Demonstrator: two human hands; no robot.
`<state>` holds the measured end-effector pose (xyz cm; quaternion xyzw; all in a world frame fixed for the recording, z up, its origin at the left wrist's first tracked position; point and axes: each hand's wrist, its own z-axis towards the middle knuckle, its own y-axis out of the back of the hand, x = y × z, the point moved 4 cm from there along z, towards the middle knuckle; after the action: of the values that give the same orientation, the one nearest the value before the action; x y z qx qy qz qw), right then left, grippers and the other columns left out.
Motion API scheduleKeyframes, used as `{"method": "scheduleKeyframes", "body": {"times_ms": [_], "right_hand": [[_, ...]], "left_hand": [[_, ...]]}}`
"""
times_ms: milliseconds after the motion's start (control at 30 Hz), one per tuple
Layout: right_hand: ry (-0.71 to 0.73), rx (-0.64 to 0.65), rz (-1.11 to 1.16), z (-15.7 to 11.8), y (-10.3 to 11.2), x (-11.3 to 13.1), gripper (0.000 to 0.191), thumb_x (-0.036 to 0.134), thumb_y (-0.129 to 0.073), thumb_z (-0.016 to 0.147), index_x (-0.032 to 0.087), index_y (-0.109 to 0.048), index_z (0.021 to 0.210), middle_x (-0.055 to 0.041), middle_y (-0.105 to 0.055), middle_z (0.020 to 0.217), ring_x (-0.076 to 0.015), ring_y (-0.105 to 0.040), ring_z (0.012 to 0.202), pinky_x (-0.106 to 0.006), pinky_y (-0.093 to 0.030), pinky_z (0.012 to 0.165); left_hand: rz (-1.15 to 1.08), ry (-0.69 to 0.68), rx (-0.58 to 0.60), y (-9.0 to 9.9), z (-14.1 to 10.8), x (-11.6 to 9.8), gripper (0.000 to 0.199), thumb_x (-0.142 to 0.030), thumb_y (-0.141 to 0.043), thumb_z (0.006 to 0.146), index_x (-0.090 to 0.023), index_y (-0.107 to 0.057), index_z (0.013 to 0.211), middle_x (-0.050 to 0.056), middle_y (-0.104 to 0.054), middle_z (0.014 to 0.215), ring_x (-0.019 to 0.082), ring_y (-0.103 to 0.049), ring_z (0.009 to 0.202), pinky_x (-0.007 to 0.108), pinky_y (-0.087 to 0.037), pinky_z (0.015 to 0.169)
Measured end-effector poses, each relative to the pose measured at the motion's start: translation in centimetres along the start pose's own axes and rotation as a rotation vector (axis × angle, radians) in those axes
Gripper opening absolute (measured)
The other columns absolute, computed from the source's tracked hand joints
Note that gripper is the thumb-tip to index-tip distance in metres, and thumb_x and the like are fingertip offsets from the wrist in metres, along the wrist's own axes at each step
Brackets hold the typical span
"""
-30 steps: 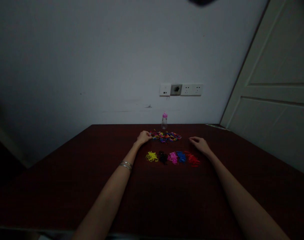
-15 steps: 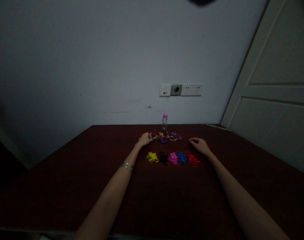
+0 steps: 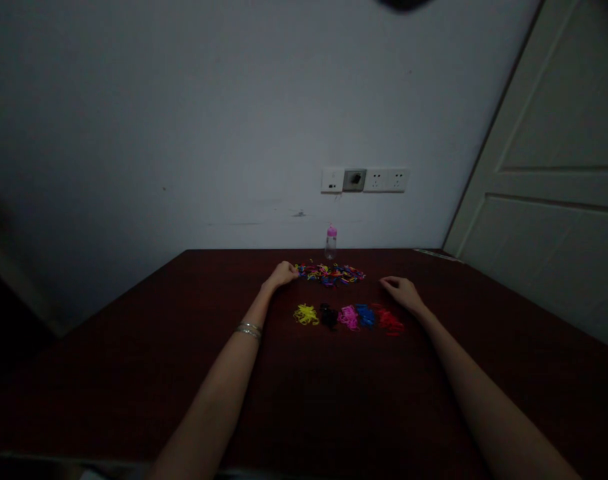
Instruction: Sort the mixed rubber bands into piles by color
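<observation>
While our left hand (image 3: 283,274) is at the left edge of a mixed heap of coloured bands (image 3: 330,275), its fingers bunched, we cannot tell whether it grips one. Our right hand (image 3: 401,291), fingertips narrow, is right of the heap; any hold is unclear. Nearer us, five single-colour piles (image 3: 349,318) line our dark reddish-brown surface (image 3: 304,393). Behind, a pink-capped bottle (image 3: 331,245) stands near a pale wall (image 3: 224,133) with sockets (image 3: 386,180); a panelled door (image 3: 544,160) is at right.
</observation>
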<state>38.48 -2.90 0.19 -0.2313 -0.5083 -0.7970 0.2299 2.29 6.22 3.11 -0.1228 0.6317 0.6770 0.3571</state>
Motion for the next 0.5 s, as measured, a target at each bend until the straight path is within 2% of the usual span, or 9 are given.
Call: {"method": "scheduleKeyframes", "body": {"times_ms": [167,267,367,500], "right_hand": [[-0.006,-0.006,0.007,-0.1,0.1,0.2,0.034,0.037,-0.046,0.077,0.016,-0.071,0.089,-0.0081,-0.071,0.092,-0.0231,-0.064,0.088,-0.032,-0.046,0.082],[-0.029,0.002,0.004,-0.2,0.1,0.3,0.035,0.037,-0.046,0.077,0.015,-0.070,0.090,-0.0084,-0.071,0.092,-0.0232,-0.064,0.088,-0.032,-0.046,0.081],[-0.031,0.006,-0.004,-0.2,0.0,0.3,0.036,0.037,-0.046,0.077,0.014,-0.070,0.092,-0.0093,-0.070,0.095,-0.0237,-0.063,0.090,-0.032,-0.046,0.082],[-0.024,-0.001,-0.012,-0.1,0.0,0.2,0.037,0.037,-0.046,0.077,0.014,-0.070,0.092,-0.0099,-0.070,0.096,-0.0244,-0.063,0.090,-0.033,-0.046,0.083]], "left_hand": [[-0.065,0.011,-0.015,1.2,0.1,0.2,0.012,-0.016,-0.057,0.060,-0.008,-0.066,0.060,-0.002,-0.052,0.050,0.008,-0.045,0.050,0.019,-0.033,0.051],[-0.151,-0.003,-0.006,1.2,0.3,-0.7,0.014,-0.016,-0.056,0.061,-0.008,-0.067,0.062,-0.002,-0.051,0.048,0.007,-0.042,0.048,0.019,-0.032,0.048],[-0.221,-0.079,0.073,0.8,0.3,-3.0,0.015,-0.017,-0.055,0.063,-0.008,-0.067,0.065,-0.001,-0.053,0.050,0.007,-0.042,0.048,0.019,-0.032,0.048],[-0.193,-0.203,0.200,-0.4,-0.8,-7.6,0.016,-0.018,-0.056,0.064,-0.008,-0.068,0.068,-0.001,-0.054,0.052,0.007,-0.043,0.049,0.018,-0.032,0.048]]}}
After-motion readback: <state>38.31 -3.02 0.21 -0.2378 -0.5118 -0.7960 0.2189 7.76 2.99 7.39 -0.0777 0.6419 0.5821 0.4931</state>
